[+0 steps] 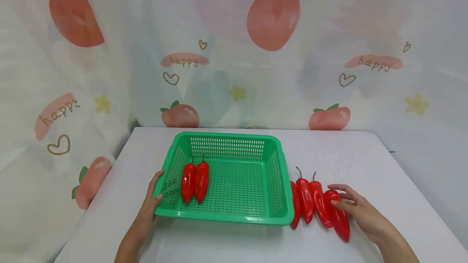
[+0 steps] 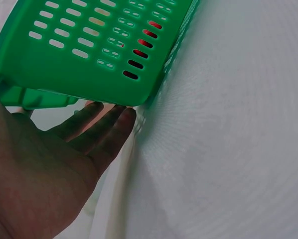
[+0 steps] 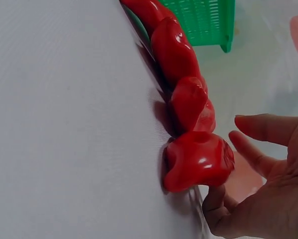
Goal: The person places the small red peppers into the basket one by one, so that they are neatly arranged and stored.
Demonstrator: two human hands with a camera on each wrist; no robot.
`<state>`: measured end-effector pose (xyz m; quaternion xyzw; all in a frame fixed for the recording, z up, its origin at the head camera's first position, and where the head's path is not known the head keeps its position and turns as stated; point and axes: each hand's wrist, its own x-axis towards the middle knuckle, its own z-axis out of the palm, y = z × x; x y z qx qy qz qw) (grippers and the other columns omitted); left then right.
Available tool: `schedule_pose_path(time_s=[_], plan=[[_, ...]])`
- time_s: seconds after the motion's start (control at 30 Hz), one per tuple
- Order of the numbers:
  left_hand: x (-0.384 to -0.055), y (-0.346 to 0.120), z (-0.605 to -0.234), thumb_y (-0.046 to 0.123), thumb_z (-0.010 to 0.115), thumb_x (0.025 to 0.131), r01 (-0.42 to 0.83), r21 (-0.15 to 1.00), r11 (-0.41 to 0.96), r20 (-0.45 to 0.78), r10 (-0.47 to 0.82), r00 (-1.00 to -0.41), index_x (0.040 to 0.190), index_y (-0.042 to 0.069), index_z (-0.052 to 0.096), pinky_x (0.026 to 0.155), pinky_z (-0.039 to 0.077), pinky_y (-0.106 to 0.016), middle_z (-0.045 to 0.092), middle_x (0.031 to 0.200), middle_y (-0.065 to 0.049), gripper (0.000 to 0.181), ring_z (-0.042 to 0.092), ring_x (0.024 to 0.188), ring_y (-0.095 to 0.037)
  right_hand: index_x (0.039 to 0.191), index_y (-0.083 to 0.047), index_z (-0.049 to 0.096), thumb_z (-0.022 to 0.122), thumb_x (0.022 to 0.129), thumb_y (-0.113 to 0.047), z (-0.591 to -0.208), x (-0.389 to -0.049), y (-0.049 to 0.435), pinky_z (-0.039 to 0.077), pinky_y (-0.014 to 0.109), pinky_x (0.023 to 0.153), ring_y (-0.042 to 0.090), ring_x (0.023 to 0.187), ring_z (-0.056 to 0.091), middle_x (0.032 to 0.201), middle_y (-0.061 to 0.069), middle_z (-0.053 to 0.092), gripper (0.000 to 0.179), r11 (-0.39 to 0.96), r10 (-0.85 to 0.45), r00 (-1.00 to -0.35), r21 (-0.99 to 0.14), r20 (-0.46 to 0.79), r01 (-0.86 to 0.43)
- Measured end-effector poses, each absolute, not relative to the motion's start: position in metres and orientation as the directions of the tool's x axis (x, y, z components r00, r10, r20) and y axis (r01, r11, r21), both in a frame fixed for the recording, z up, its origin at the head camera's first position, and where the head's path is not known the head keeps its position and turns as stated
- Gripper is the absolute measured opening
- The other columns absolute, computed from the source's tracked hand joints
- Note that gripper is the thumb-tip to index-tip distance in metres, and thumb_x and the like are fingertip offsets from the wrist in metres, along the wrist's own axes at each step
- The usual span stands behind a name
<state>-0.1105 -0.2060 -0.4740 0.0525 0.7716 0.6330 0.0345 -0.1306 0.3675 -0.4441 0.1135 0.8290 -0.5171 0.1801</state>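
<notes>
A green plastic basket (image 1: 223, 219) stands on the table with two red peppers (image 1: 195, 182) lying side by side in its left part. My left hand (image 1: 148, 204) lies against the basket's left side, its fingertips touching the outside. In the left wrist view, its fingers (image 2: 114, 132) reach fairly straight to the basket's lower edge. My right hand (image 1: 360, 210) is spread around the outermost red pepper (image 1: 339, 218) on the table. In the right wrist view, the upper digits (image 3: 263, 128) stand apart from that pepper (image 3: 201, 162), while lower fingers appear to touch its side.
Several more red peppers (image 1: 306, 200) lie in a row between the basket's right side and my right hand; the basket rim partly hides the leftmost. A white cloth covers the table (image 1: 219, 246). Fruit-printed fabric (image 1: 234, 72) hangs behind and at the left.
</notes>
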Motion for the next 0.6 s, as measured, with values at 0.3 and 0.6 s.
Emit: schedule_pose_path(time_s=[0.3, 0.6], plan=[[-0.1083, -0.2052, -0.4706, 0.025, 0.027, 0.111, 0.033, 0.979, 0.201, 0.010, 0.115, -0.993, 0.165, 0.038, 0.015, 0.100, 0.038, -0.054, 0.009, 0.167, -0.011, 0.056, 0.026, 0.140, -0.041, 0.158, -0.006, 0.033, 0.071, 0.098, -0.025, -0.4489, -0.1271, 0.3721, 0.056, 0.050, 0.088, 0.053, 0.131, 0.037, 0.150, 0.033, 0.032, 0.074, 0.466, -0.015, -0.904, -0.803, -0.427, 0.371], [-0.1090, -0.2047, -0.4707, 0.022, 0.026, 0.111, 0.039, 0.974, 0.225, 0.014, 0.112, -0.994, 0.165, 0.038, 0.015, 0.100, 0.037, -0.053, 0.009, 0.168, -0.010, 0.058, 0.025, 0.140, -0.039, 0.157, -0.006, 0.037, 0.075, 0.094, -0.025, -0.4456, -0.1244, 0.3678, 0.056, 0.053, 0.085, 0.056, 0.130, 0.037, 0.148, 0.035, 0.033, 0.076, 0.534, -0.004, -0.906, -0.767, -0.423, 0.356]])
